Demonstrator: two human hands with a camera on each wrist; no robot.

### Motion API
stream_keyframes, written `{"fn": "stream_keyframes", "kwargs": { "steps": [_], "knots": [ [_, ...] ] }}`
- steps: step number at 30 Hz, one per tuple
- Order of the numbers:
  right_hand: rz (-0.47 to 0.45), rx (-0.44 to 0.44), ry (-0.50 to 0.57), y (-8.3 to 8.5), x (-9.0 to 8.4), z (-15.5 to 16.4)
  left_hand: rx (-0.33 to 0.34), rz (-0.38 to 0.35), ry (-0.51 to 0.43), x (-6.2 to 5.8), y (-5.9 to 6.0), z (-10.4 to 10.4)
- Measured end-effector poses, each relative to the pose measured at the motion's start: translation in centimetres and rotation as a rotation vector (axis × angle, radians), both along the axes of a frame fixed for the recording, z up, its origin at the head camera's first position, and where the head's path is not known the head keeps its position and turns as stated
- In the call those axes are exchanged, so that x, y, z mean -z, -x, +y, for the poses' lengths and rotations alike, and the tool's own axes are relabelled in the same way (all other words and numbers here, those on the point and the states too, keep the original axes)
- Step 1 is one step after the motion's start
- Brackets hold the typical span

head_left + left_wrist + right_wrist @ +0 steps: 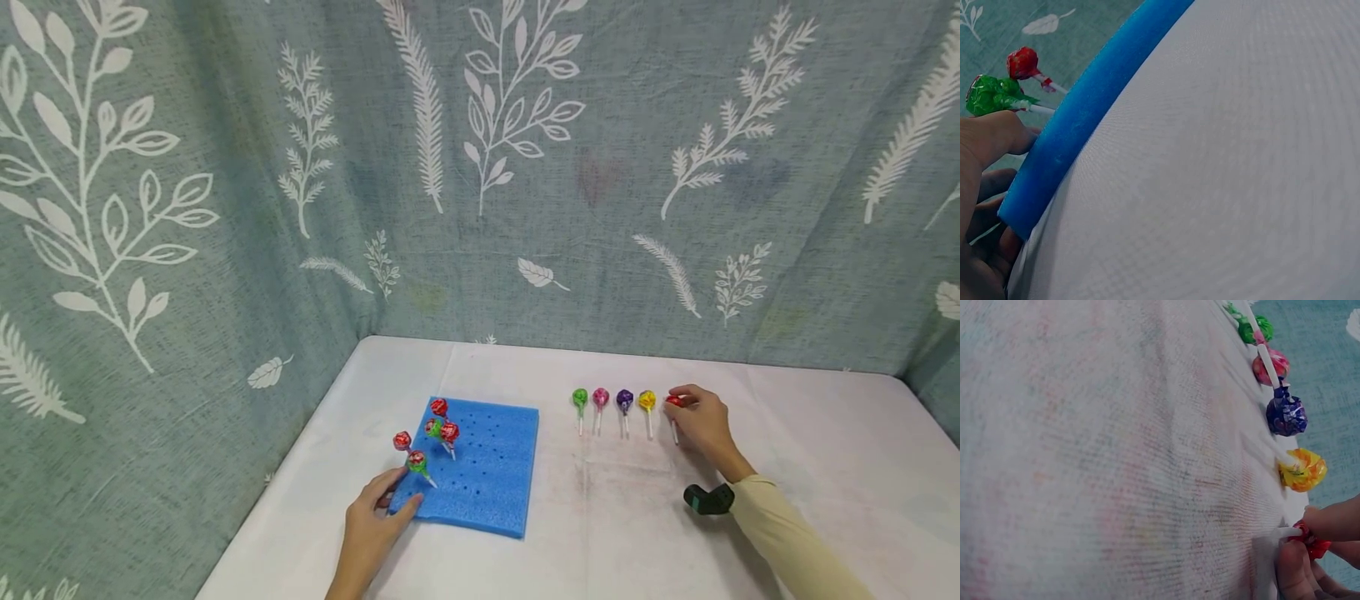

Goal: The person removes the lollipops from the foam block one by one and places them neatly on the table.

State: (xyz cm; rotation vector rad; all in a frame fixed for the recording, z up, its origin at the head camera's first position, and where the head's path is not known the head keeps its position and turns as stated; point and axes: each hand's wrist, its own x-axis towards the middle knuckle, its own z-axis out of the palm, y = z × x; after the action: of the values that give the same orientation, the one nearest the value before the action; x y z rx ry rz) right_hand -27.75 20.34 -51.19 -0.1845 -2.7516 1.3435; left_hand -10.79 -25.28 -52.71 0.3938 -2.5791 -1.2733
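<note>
The right hand [701, 425] pinches a red lollipop [674, 402] lying on the counter [810, 450] beside four others, while the left hand [371, 529] rests relaxed against the blue foam block [491, 479].

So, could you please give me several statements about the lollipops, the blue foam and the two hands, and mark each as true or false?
1. The right hand pinches a red lollipop at the right end of the row on the table. True.
2. Four other lollipops lie in that row: green, pink, purple and yellow. True.
3. The blue foam block holds no lollipops. False: five stand in it, near its left side.
4. The left hand is lifted high above the table. False: it rests at the foam block's near left corner.
5. The foam block has small holes in its top. True.
</note>
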Motion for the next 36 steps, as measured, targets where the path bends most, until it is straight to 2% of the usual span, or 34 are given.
{"fn": "stream_keyframes", "kwargs": {
  "steps": [6,14,21,29,36],
  "knots": [
    [0.028,-0.039,-0.052,0.18,0.34,0.13,-0.002,-0.013,0.03,-0.12,0.01,0.14],
    [0.056,-0.048,-0.063,0.53,0.47,-0.21,-0.015,-0.044,0.027,0.05,-0.18,-0.1],
    [0.037,-0.059,-0.075,0.51,0.32,0.07,0.01,0.009,0.005,-0.03,-0.13,-0.17],
    [0.057,-0.05,-0.071,0.4,-0.01,-0.18,-0.003,-0.002,0.02,-0.14,-0.29,-0.23],
    [0.065,-0.022,-0.048,-0.01,-0.38,-0.11,0.016,0.027,0.017,0.05,-0.13,-0.19]
  ]
}}
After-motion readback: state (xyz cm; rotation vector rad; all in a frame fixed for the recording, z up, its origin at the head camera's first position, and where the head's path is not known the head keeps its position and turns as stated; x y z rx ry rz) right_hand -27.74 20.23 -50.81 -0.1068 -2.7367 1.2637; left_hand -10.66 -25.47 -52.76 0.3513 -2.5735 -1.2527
